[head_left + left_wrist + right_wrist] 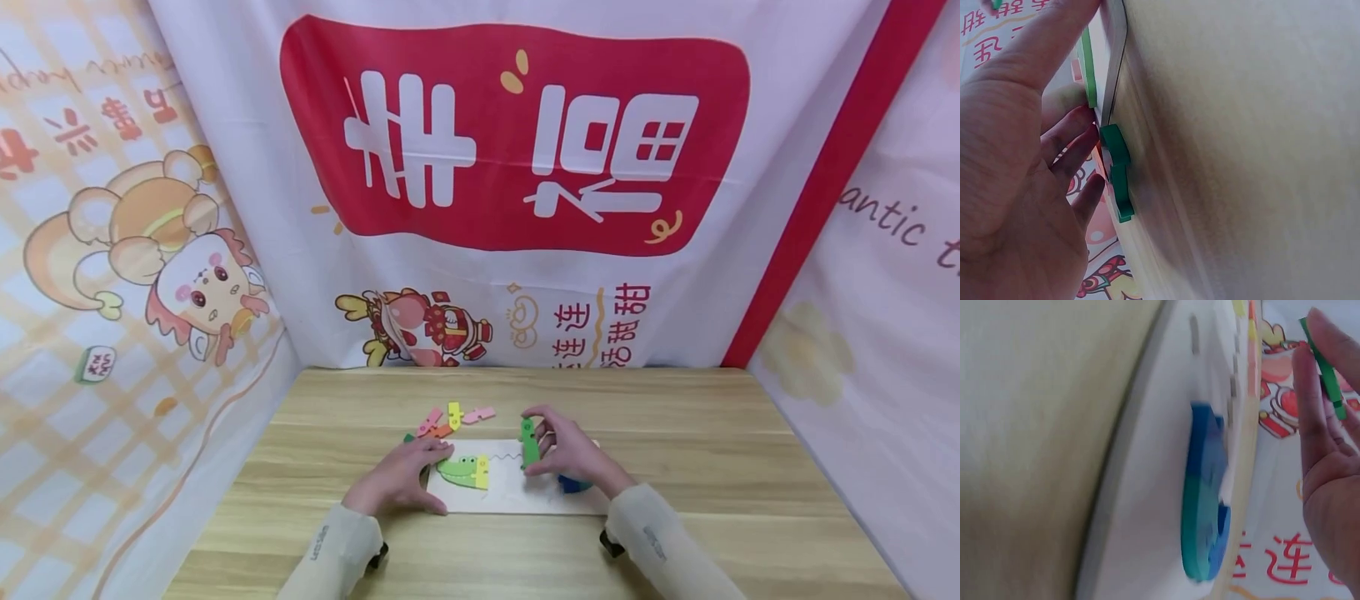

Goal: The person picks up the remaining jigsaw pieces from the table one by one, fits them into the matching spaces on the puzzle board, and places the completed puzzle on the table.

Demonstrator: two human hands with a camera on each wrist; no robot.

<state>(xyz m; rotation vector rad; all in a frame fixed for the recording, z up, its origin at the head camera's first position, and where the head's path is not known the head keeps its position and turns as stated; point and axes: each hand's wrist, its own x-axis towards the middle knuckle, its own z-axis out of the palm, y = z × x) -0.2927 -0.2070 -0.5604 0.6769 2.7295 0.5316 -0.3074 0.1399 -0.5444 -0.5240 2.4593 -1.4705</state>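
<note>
A white puzzle board (501,500) lies flat, with a green crocodile head piece (459,473) and a yellow piece (482,472) at its left. My left hand (401,477) rests at the board's left end, thumb by the near edge and fingers spread toward the far side. In the left wrist view, its fingertips are near a dark green piece (1121,172). My right hand (570,450) pinches a green puzzle piece (529,443) between thumb and fingers, raised above the board. Blue and teal pieces (1204,494) sit on the board's right part, partly hidden in the head view.
Beyond the board lie loose pieces: a pink one (430,421), an orange one (441,431), a yellow one (454,414) and a light pink one (478,415). The wooden table (510,558) meets printed cloth walls (517,300) at the back and sides.
</note>
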